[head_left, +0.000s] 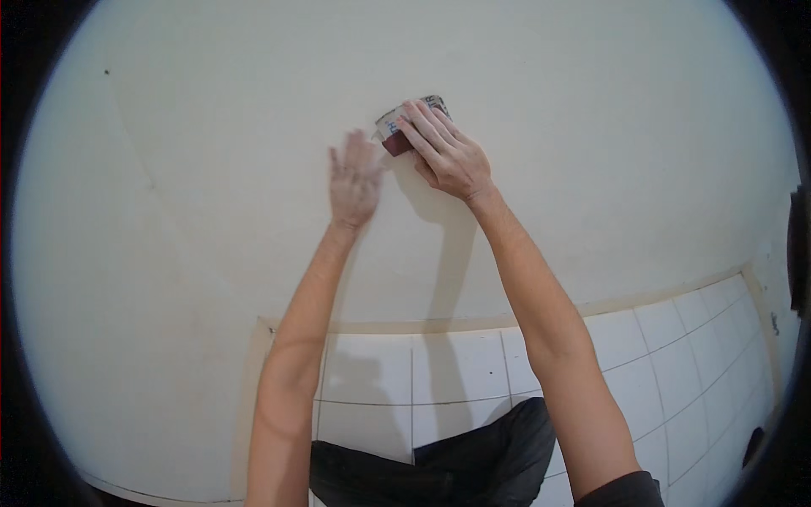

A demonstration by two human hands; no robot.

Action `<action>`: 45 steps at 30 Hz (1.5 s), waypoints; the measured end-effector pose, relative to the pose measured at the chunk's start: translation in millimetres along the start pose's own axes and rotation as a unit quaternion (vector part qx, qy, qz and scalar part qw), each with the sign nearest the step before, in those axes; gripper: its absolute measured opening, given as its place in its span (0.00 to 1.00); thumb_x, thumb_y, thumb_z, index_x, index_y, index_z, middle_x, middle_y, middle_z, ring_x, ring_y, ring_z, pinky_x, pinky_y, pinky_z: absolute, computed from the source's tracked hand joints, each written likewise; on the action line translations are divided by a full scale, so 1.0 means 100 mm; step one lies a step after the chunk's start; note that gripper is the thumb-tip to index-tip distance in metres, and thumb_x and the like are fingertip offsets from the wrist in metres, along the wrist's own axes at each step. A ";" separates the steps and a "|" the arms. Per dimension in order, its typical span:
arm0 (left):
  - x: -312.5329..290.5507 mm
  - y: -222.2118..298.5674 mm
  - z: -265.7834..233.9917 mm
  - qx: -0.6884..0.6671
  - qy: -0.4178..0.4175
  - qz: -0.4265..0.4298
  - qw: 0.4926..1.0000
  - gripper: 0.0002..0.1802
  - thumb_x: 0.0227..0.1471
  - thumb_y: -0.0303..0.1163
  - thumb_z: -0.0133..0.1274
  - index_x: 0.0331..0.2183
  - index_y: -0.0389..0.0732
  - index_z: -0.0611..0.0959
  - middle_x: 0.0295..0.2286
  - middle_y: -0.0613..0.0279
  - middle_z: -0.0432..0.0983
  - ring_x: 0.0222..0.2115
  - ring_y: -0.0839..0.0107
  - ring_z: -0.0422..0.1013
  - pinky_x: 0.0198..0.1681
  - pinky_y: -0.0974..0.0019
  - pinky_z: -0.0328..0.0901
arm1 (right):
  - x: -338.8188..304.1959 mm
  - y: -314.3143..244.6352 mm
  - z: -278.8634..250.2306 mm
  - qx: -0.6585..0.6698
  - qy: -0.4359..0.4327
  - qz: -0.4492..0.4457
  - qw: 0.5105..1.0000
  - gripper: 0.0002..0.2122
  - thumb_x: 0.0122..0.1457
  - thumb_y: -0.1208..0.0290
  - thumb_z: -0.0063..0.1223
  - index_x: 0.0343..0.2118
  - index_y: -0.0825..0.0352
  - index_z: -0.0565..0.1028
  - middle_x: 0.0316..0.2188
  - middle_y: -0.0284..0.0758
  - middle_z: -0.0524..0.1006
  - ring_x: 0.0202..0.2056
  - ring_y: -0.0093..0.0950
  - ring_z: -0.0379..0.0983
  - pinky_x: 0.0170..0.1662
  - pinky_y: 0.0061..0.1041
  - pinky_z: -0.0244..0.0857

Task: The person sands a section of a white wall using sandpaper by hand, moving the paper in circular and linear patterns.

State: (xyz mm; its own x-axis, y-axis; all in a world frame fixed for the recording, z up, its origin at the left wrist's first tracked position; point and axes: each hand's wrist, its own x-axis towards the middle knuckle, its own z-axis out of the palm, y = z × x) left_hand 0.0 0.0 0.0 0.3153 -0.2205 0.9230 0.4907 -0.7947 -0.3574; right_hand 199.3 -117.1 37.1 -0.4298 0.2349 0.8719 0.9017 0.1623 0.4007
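Note:
A folded sheet of sandpaper (395, 144), with pale printed backing and a dark red grit side, lies against the cream wall (253, 110). My right hand (454, 159) holds it there, fingers stretched over its top face; the thumb is partly tucked below. Just to the left, my left hand (355, 182) is raised by the wall with its fingers extended and slightly apart. Motion blurs it a little, and nothing shows in it. Whether its palm touches the wall I cannot tell.
White floor tiles (456, 367) meet the wall along a beige edge strip (481, 323). My bent legs in dark trousers (490, 456) are at the bottom. A dark object (798, 253) stands at the far right edge. A small dark spot (106, 73) marks the wall at upper left.

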 end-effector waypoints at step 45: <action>0.05 0.76 0.12 0.047 -0.063 -0.204 0.976 0.39 0.56 0.43 0.57 0.67 0.53 0.67 0.69 0.54 0.55 0.67 0.49 0.53 0.69 0.42 0.47 | -0.25 0.43 -0.09 -0.060 0.033 0.120 0.990 0.37 0.55 0.55 0.42 0.71 0.52 0.59 0.74 0.36 0.53 0.74 0.35 0.45 0.76 0.48 0.28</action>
State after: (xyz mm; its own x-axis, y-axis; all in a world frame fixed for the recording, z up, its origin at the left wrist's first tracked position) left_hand 48.7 -55.0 -24.7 0.1738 0.1795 0.9683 0.6666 -0.7452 0.0185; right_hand 248.9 -124.2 35.1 -0.2022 0.1900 0.9607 0.9783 -0.0062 0.2071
